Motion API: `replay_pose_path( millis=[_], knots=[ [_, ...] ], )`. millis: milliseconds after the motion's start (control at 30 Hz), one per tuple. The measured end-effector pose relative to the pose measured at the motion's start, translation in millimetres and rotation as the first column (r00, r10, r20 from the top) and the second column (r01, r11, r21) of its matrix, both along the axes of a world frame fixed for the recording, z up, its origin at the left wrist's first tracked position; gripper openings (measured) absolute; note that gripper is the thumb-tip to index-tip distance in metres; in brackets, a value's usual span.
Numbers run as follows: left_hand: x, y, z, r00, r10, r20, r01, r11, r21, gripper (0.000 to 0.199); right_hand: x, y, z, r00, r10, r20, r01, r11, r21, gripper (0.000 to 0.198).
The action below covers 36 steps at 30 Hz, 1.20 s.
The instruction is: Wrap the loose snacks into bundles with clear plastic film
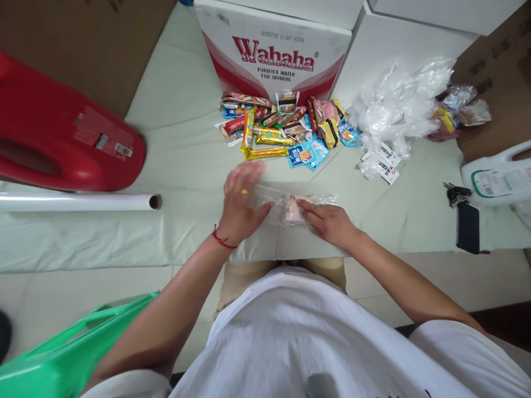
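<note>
In front of me on the table lies a clear plastic bag [271, 193] with a pale pink wrapped snack [291, 211] at its right part. My right hand [332, 224] is closed on the snack's right side, fingertips pressing the film. Over the left part of the bag is my left hand [243, 202], thumb apart from the stretched fingers, whose tips are blurred by motion. The thumb is close to the film; whether it touches cannot be made out. Beyond both hands sits a pile of small packaged snacks [271, 132], with yellow bars and blue packets.
A white carton [286, 33] stands behind the snacks. Crumpled clear bags [398, 110] lie at the right, near a white jug [500, 174], keys [457, 193] and a black phone-like object [468, 226]. On the left are a red jug [70, 130] and a white roll [78, 202].
</note>
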State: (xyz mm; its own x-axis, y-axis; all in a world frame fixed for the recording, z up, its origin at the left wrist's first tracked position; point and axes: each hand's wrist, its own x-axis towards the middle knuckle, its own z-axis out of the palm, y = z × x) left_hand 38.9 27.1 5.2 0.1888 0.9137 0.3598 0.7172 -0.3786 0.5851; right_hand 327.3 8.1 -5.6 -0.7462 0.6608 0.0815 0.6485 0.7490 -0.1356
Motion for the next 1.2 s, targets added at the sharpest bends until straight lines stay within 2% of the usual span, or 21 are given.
replay_pose_path(
  millis=[67, 133, 200, 267, 333, 433, 467, 533, 600, 633, 667, 733, 800, 833, 933, 1000, 1033, 1100, 1133, 1200],
  knots=[
    [-1.1, -0.4, 0.1, 0.972, -0.219, -0.089, 0.218, 0.976, -0.022, 0.028, 0.7, 1.4, 2.8, 0.998, 0.001, -0.057, 0.000, 1.000, 0.017, 0.031],
    [-5.5, -7.3, -6.1, 0.916, -0.368, -0.161, 0.361, 0.930, -0.072, 0.028, 1.5, 2.5, 5.0, 0.991, -0.006, -0.131, 0.010, 0.999, 0.030, 0.031],
    [-14.1, -18.2, -14.8, 0.880, -0.431, -0.198, 0.410, 0.901, -0.140, 0.030, 2.1, 3.8, 6.2, 0.980, 0.035, -0.196, -0.033, 0.999, 0.015, 0.034],
    [-25.1, -29.4, -22.0, 0.878, -0.440, -0.188, 0.403, 0.892, -0.204, 0.029, 1.5, 5.3, 6.8, 0.961, 0.106, -0.255, -0.118, 0.993, -0.031, 0.039],
    [-34.3, -37.9, -25.9, 0.918, -0.374, -0.133, 0.339, 0.913, -0.225, 0.025, -0.9, 6.6, 8.0, 0.943, 0.119, -0.312, -0.151, 0.985, -0.079, 0.043],
    [-37.3, -42.1, -29.2, 0.994, -0.106, 0.023, 0.108, 0.977, -0.183, 0.023, -8.5, 6.9, 10.5, 0.939, 0.032, -0.341, -0.083, 0.987, -0.137, 0.058],
    [-34.8, -41.0, -30.4, 0.997, -0.008, 0.077, 0.022, 0.984, -0.179, 0.030, -11.6, 6.6, 11.1, 0.943, 0.004, -0.333, -0.057, 0.987, -0.150, 0.063],
    [-25.3, -35.9, -32.8, 0.984, 0.137, 0.119, -0.108, 0.970, -0.218, 0.063, -17.7, 5.8, 11.4, 0.950, -0.040, -0.309, -0.013, 0.986, -0.167, 0.069],
    [-12.6, -28.7, -33.7, 0.975, 0.220, 0.024, -0.204, 0.936, -0.288, 0.091, -22.9, 5.1, 10.3, 0.954, -0.087, -0.287, 0.036, 0.983, -0.180, 0.069],
    [-6.2, -25.1, -33.2, 0.969, 0.238, -0.060, -0.245, 0.916, -0.317, 0.093, -25.2, 4.8, 9.6, 0.953, -0.115, -0.281, 0.063, 0.980, -0.187, 0.069],
    [-0.5, -21.7, -32.2, 0.958, 0.248, -0.147, -0.284, 0.898, -0.338, 0.087, -27.2, 4.6, 9.0, 0.951, -0.141, -0.276, 0.089, 0.977, -0.195, 0.069],
    [8.0, -16.1, -29.1, 0.933, 0.243, -0.266, -0.330, 0.872, -0.360, 0.060, -30.6, 4.2, 8.6, 0.946, -0.183, -0.267, 0.129, 0.969, -0.209, 0.065],
    [11.3, -11.7, -26.4, 0.929, 0.227, -0.290, -0.329, 0.867, -0.375, 0.030, -33.1, 3.4, 9.5, 0.947, -0.202, -0.251, 0.146, 0.963, -0.224, 0.054],
    [11.0, -9.8, -25.5, 0.934, 0.225, -0.278, -0.320, 0.871, -0.373, 0.021, -34.0, 2.8, 10.4, 0.949, -0.204, -0.239, 0.148, 0.962, -0.231, 0.048],
    [4.8, -5.1, -22.7, 0.966, 0.194, -0.170, -0.243, 0.905, -0.350, 0.014, -35.2, 0.5, 12.6, 0.959, -0.190, -0.211, 0.142, 0.964, -0.225, 0.037],
    [-0.4, -3.0, -18.9, 0.985, 0.162, -0.052, -0.169, 0.907, -0.386, 0.015, -35.3, -0.9, 12.5, 0.965, -0.175, -0.197, 0.136, 0.971, -0.197, 0.034],
    [-1.9, -2.5, -16.0, 0.987, 0.157, 0.020, -0.132, 0.890, -0.437, 0.015, -35.5, -1.3, 11.9, 0.967, -0.167, -0.191, 0.132, 0.975, -0.181, 0.033],
    [-0.6, -2.5, -9.0, 0.959, 0.195, 0.205, -0.042, 0.815, -0.578, 0.018, -36.5, -1.7, 9.6, 0.970, -0.158, -0.187, 0.130, 0.979, -0.155, 0.031],
    [2.7, -2.8, -5.3, 0.920, 0.234, 0.314, 0.023, 0.769, -0.639, 0.020, -37.3, -1.7, 8.2, 0.969, -0.160, -0.190, 0.133, 0.980, -0.147, 0.029],
    [15.2, -3.4, 1.3, 0.794, 0.318, 0.519, 0.171, 0.702, -0.692, 0.023, -39.3, -1.4, 5.3, 0.962, -0.170, -0.213, 0.142, 0.980, -0.138, 0.027]
  ],
)
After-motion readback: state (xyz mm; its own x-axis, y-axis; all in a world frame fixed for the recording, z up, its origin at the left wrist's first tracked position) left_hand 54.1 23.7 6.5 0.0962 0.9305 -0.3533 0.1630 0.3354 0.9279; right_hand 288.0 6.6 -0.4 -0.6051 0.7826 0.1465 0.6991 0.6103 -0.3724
